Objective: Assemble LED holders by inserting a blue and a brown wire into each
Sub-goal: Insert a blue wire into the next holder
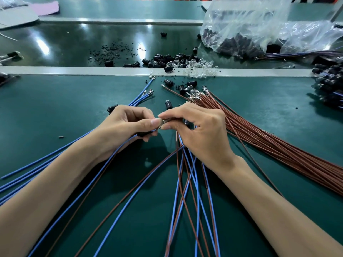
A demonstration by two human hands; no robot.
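Fingertips of our left hand (128, 123) and right hand (200, 130) pinch 1 shiny part (162, 123) together. Blue wires (140, 98) and brown wires (278, 145) lie around them.

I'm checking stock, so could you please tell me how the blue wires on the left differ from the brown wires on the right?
The blue wires are few and fanned apart; the brown wires form one thick bundle. The blue wires run under the left hand; the brown wires lie right of the right hand. Both lie on the green mat, metal terminals pointing away.
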